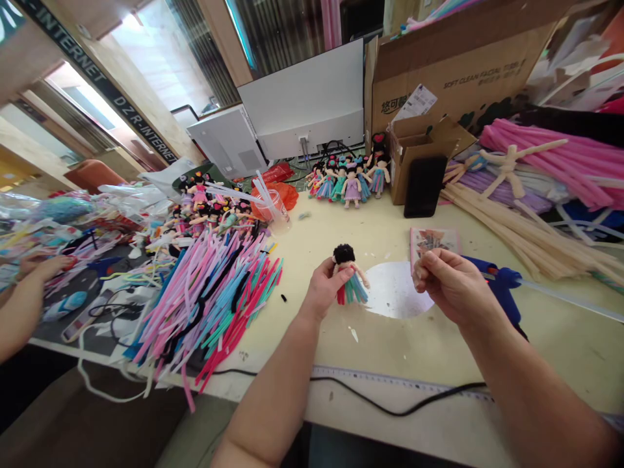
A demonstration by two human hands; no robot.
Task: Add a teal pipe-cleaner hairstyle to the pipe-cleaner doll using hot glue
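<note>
My left hand [319, 286] is closed on a small doll [353, 291] made of fuzzy stems. The doll stands upright, with curly black hair, pale arms and a skirt of red, blue and green strips. To its right, my right hand [453, 283] is raised in a pinch, thumb against fingers; whatever may be between the fingertips is too small to make out. Below and between the hands lies a shiny white round sheet [397, 296]. Behind the right hand are a pink-edged card [441, 238] and a blue glue gun [501, 289] with a clear stick.
Many coloured fuzzy stems [195, 292] are piled left, beside a plastic cup [273, 211]. Finished dolls [351, 185] stand at the back, near a black phone [424, 187] and cardboard boxes [453, 84]. A black cable [409, 411] crosses the front edge. Another person's arm [24, 302] reaches in at far left.
</note>
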